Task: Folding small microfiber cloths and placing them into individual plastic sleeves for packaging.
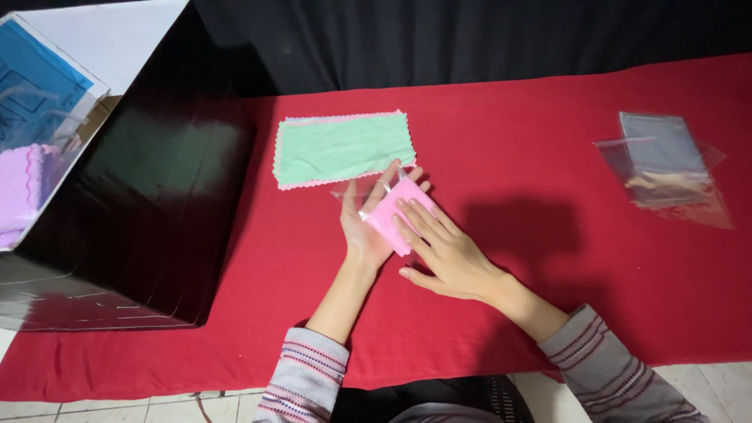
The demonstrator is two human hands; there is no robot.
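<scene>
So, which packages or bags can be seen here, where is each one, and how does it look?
Clear plastic sleeve: held in the left hand, around a folded pink cloth that the right hand presses on.
Stack of clear bags: far right on the red table cover, flat, rectangular, transparent.
Black box: left, large, glossy, open side showing blue and lilac cloths.

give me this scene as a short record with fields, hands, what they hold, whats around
left hand: palm up under a folded pink cloth, which sits in a clear bag
right hand: fingers flat on top of the pink cloth
green cloth: flat on the red tablecloth, just beyond the hands, with pink edges showing beneath it
clear bags: small pile, far right
black box: at left, open side showing a purple cloth
sleeves: striped, grey
</scene>
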